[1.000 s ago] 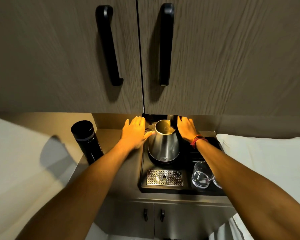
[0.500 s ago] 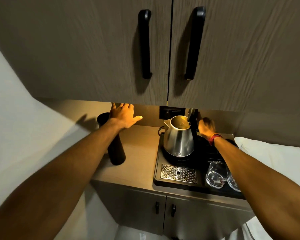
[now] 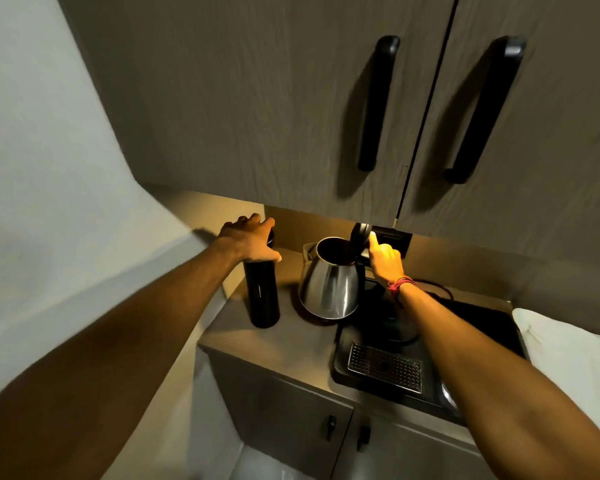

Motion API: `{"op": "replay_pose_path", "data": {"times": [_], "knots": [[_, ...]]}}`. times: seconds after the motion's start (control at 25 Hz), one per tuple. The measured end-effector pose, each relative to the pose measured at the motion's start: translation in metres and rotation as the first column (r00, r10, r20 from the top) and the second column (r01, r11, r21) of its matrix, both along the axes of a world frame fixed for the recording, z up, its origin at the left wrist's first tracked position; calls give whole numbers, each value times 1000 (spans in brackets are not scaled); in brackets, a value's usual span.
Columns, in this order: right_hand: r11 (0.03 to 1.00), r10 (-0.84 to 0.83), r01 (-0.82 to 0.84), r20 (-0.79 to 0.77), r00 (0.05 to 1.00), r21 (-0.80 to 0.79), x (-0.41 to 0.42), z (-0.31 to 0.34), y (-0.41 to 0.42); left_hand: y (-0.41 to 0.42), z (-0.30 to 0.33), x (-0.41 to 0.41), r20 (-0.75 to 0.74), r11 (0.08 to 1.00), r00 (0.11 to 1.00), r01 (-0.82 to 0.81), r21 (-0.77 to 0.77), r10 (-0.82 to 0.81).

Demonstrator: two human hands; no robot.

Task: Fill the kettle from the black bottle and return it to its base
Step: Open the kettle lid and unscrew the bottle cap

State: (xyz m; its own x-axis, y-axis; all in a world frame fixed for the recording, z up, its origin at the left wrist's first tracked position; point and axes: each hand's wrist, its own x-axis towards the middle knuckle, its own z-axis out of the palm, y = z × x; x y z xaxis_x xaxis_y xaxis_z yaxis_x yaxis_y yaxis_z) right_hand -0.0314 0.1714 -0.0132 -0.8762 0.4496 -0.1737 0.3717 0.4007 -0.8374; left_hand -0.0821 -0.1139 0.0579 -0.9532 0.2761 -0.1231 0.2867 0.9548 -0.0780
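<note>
Nowhere legible writing: black bottle [image 3: 261,292], kettle [image 3: 328,282].

**Countertop and what rests on it**

A brown countertop [image 3: 291,344] is seen above grey cabinet doors. On it are stood a black bottle [image 3: 261,296], upright, a steel kettle [image 3: 328,289] just beside it, and a black tray [image 3: 478,327] at the right.

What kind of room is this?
Probably a hotel room's tea corner: a steel kettle beside a black tray with a drip grate, cupboards above, and white bedding right next to it.
</note>
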Motion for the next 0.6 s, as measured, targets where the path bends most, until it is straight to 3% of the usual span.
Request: {"op": "replay_pose_path", "data": {"times": [0.24,0.32,0.44,0.56,0.6], "knots": [[994,106,-110,216,971,8,6,12,-33,-16,-5,-10,10,993,999,32,116,-34],[971,181,-206,190,965,122,17,22,-44,-18,-6,-12,5,989,1000,20,145,-20],[965,219,-228,85,972,126,23,35,-57,-17,-9,-11,-61,997,998,-25,71,29],[980,191,-199,161,968,31,21,42,-66,-13,-10,-9,-123,994,987,-102,23,104],[974,193,-208,165,967,84,18,38,-67,-13,-11,-9,-108,995,989,-96,33,99]]}}
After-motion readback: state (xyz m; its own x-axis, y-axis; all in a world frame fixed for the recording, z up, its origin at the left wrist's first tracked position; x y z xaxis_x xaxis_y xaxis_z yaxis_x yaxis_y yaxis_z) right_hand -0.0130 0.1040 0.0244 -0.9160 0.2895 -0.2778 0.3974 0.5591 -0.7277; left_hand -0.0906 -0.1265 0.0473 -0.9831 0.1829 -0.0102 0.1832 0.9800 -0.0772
